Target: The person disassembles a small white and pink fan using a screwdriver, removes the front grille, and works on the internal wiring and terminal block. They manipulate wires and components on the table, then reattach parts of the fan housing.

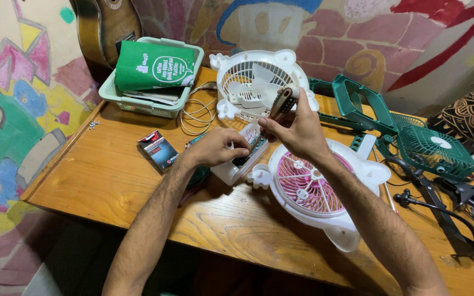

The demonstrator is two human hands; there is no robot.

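- Wooden table [111, 181] fills the scene, its near edge running from left to right below the forearms.
- Left hand [218, 147] is curled, fingers pinched on a small white housing [236, 167] that lies on the table, just left of the pink fan.
- Right hand [297, 129] is closed around a tool handle [283, 101], which sticks up and away from the fist; its working end points down into the white housing, hidden between the fingers.
- White fan with a pink grille [308, 189] lies flat just right of the housing, under the right forearm.
- White fan grille [256, 82] with its blades showing stands beyond the hands, on the far side.
- Green fan [434, 151] and a green frame part [357, 104] lie to the right.
- Pale green basket [149, 101] holding a green pouch [154, 66] sits far left, with a coiled cable [198, 115] beside it.
- Small dark box [159, 149] lies left of the left hand.
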